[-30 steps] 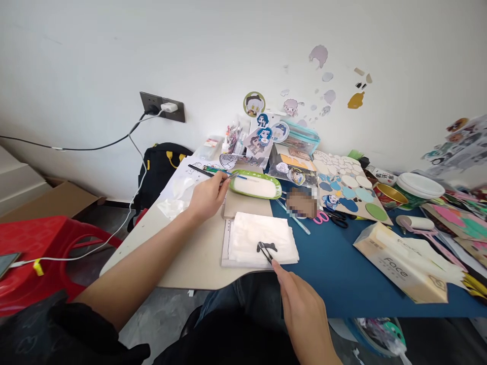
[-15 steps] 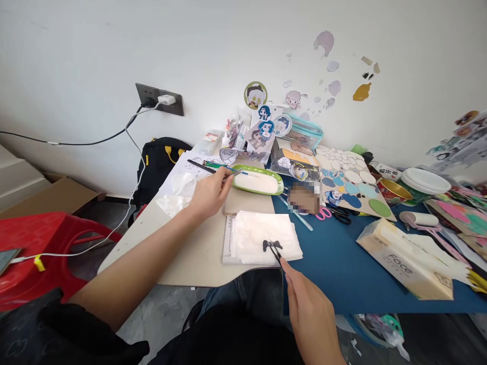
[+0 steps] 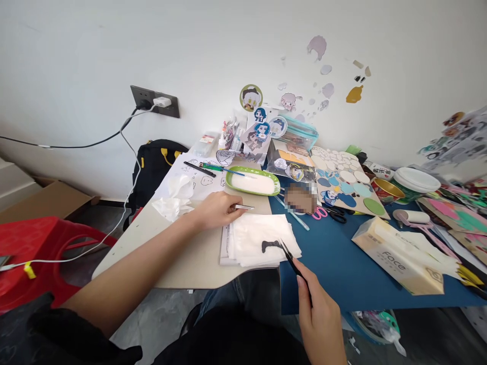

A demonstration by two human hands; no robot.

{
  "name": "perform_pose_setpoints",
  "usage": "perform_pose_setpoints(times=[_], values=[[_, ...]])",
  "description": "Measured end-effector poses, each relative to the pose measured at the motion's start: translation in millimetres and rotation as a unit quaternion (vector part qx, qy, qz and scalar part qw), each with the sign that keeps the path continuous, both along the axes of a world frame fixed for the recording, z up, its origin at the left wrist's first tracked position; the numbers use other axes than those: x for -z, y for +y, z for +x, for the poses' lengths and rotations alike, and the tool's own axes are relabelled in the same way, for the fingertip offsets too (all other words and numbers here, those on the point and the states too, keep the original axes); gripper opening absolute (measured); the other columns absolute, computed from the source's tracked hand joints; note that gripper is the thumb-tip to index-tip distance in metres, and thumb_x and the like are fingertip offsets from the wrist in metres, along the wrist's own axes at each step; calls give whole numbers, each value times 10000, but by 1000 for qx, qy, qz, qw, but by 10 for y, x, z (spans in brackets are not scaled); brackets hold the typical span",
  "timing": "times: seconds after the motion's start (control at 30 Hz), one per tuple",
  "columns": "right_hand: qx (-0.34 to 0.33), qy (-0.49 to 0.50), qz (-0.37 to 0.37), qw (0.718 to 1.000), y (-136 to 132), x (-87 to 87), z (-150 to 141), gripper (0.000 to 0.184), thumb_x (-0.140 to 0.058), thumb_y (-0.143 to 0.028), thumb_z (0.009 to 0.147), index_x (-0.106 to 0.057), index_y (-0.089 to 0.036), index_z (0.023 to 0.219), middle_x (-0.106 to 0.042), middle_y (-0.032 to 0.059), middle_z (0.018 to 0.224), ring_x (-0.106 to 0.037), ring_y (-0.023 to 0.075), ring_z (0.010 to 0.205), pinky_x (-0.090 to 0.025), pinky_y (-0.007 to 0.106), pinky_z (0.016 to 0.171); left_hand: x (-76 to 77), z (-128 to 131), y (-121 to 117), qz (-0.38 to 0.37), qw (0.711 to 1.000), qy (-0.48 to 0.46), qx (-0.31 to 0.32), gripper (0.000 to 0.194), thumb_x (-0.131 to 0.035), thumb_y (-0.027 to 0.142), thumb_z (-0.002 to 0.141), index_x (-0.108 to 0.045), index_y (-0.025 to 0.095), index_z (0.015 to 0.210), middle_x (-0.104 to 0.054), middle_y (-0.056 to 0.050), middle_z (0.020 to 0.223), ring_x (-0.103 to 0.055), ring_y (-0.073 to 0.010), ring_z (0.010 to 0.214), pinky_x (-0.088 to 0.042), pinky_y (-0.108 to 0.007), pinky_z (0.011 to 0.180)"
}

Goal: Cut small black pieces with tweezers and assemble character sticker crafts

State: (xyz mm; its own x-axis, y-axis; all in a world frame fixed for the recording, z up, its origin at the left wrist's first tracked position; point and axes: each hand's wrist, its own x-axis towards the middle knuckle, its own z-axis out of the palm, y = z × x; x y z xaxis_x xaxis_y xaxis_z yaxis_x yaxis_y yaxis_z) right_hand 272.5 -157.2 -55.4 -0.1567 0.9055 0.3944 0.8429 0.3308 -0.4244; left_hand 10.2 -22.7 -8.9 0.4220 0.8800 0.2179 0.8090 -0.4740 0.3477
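My right hand [image 3: 319, 314] is closed on black tweezers [image 3: 294, 261], whose tips reach the right end of a small dark cutout [image 3: 269, 246]. The cutout lies on a stack of folded white tissue [image 3: 251, 228]; the tips cover part of its right end. Just above the tissue, my left hand [image 3: 218, 209] is closed around a thin silver pointed tool [image 3: 244, 207], its tip directed right. Whether that tool is a blade or tweezers cannot be made out. Behind the hands stands a green-rimmed oval dish [image 3: 276, 188] with white contents and a brush [image 3: 232, 171] across it.
A tissue pack [image 3: 395, 263] lies on the blue mat [image 3: 323, 274] at right. Pink-handled scissors [image 3: 320, 213] and black-handled scissors [image 3: 337, 214] lie beyond. Crumpled clear film [image 3: 173, 203] is at left. A board of coloured paper shapes [image 3: 342, 182] sits at the back right.
My left hand has come down and right from the dish toward the tissue. The tweezers have shifted from the cutout's middle to its right end.
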Motion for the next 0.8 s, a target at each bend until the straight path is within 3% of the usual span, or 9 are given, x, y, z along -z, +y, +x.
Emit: perform_pose_setpoints(times=[0.17, 0.37, 0.5, 0.67, 0.8], values=[[-12, -27, 25, 999, 3, 3, 11, 355, -353, -263, 953, -522, -168, 1250, -688, 111, 946, -678, 209, 822, -539, 233, 547, -1, -23, 8, 34, 998, 53, 20, 300, -408, 397, 840, -560, 204, 669, -544, -1, 528, -465, -132, 480, -272, -250, 492], [-50, -109, 82, 989, 58, 91, -37, 385, -288, -233, 966, -566, -96, 1193, -632, 81, 656, -658, 182, 649, -521, 228, 490, 15, -37, 20, 52, 991, 106, 61, 290, -429, 343, 839, -558, 185, 633, -547, -2, 516, -456, -117, 470, -241, -241, 479], [-56, -108, 83, 989, 73, 104, -21, 368, -307, -234, 963, -563, -112, 1197, -686, 101, 769, -664, 180, 647, -521, 233, 485, 14, -28, 12, 70, 989, 114, 71, 265, -419, 307, 851, -591, 183, 692, -578, -11, 542, -498, -126, 497, -247, -240, 483], [-5, 7, 4, 1000, 28, 55, -13, 334, -333, -266, 963, -544, -191, 1210, -694, 76, 1005, -682, 176, 832, -550, 211, 591, 14, -31, 1, 81, 988, 111, 69, 266, -412, 304, 859, -600, 181, 717, -603, -21, 569, -525, -135, 517, -255, -244, 487], [28, 30, 28, 999, -23, 52, 5, 336, -351, -276, 956, -541, -182, 1216, -676, 92, 1069, -673, 195, 899, -557, 222, 612, 20, -38, 2, 83, 987, 117, 66, 261, -415, 299, 855, -593, 180, 704, -594, -20, 561, -519, -135, 511, -247, -246, 483]])
